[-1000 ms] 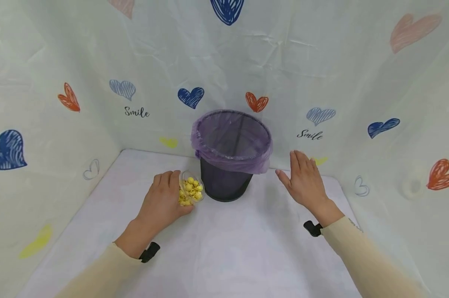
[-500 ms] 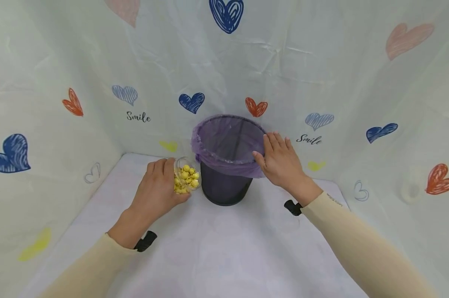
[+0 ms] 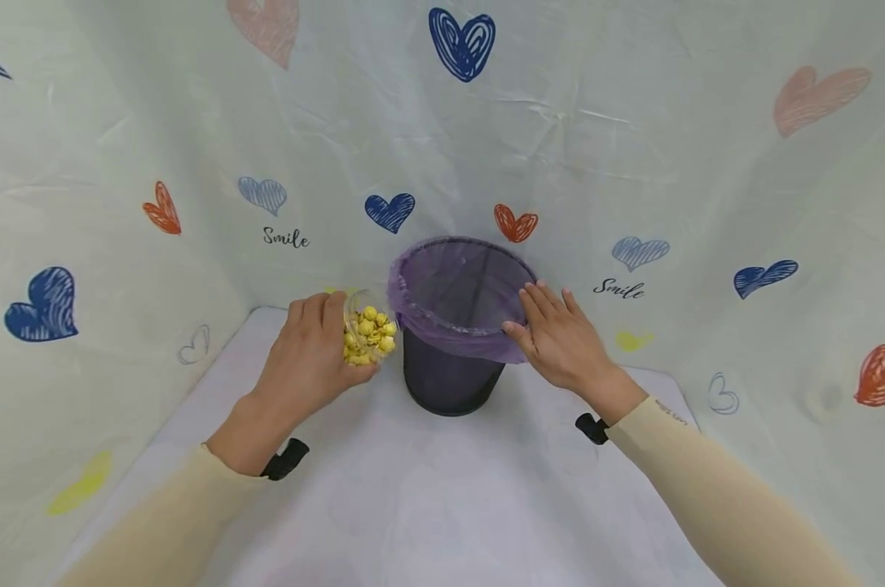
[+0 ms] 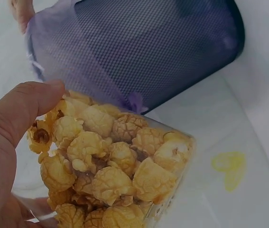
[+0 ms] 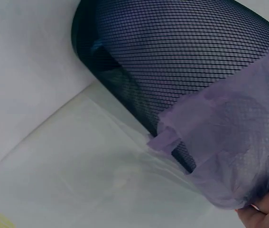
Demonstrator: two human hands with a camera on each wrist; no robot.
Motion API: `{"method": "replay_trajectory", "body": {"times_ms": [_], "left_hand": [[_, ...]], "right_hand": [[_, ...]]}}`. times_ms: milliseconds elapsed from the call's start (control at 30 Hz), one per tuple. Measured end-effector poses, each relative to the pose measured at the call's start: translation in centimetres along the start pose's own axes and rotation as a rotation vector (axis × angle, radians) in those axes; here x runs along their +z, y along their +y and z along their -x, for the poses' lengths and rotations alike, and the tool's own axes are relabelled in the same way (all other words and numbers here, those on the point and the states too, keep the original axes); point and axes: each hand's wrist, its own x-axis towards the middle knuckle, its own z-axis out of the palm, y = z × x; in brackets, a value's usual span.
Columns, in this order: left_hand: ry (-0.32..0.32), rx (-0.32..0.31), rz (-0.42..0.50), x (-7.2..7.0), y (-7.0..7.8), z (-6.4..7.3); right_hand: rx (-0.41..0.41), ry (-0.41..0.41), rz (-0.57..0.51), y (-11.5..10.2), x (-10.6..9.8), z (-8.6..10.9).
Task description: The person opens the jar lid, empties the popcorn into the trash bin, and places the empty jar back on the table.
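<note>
My left hand [image 3: 306, 346] grips a clear plastic container of yellow popcorn [image 3: 369, 330], tilted with its mouth toward the bin. Several caramel-coloured pieces of the popcorn [image 4: 110, 166] show through its wall in the left wrist view, with the thumb near its rim. Just right of it stands a dark mesh trash bin [image 3: 450, 383], upright, lined with a purple plastic bag [image 3: 450, 330] folded over its rim. At the bin's right rim, my right hand [image 3: 563, 338] touches the bag with fingers mostly straight. Only a few fingertips [image 5: 267, 204] show in the right wrist view.
A white cloth [image 3: 442, 505] covers the table under the bin. Behind and at both sides hangs a pale curtain [image 3: 560, 147] printed with hearts and "Smile", close to the bin's back. Black wrist straps [image 3: 287, 459] show at both cuffs.
My left hand has lifted the popcorn container higher beside the bin. My right hand has moved left from beside the bin onto its rim. The head view has shifted slightly.
</note>
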Motion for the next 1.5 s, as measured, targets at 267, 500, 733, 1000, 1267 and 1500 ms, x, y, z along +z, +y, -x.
{"method": "replay_trajectory", "body": {"times_ms": [267,500,733,1000,1267,1500], "left_hand": [[0.044,0.075,-0.068,-1.7,0.0,-2.6],[0.043,0.142,-0.117,-2.8,-0.2,-6.1],[-0.055,0.173,-0.208,-3.2,-0.2,-9.3],[-0.198,0.193,-0.340,-2.7,1.1,-12.1],[-0.294,0.240,-0.401,-1.7,2.3,-13.3],[-0.305,0.256,-0.405,-1.5,3.0,-13.9]], "right_hand": [[0.010,-0.004,0.006,-0.1,0.2,0.4],[0.011,-0.023,-0.007,0.1,0.0,0.6],[0.010,-0.031,-0.036,0.1,-0.1,0.3],[0.015,-0.042,-0.064,0.0,0.0,0.3],[0.016,-0.040,-0.071,-0.1,0.1,0.4],[0.021,-0.044,-0.072,-0.1,0.2,0.3]]}}
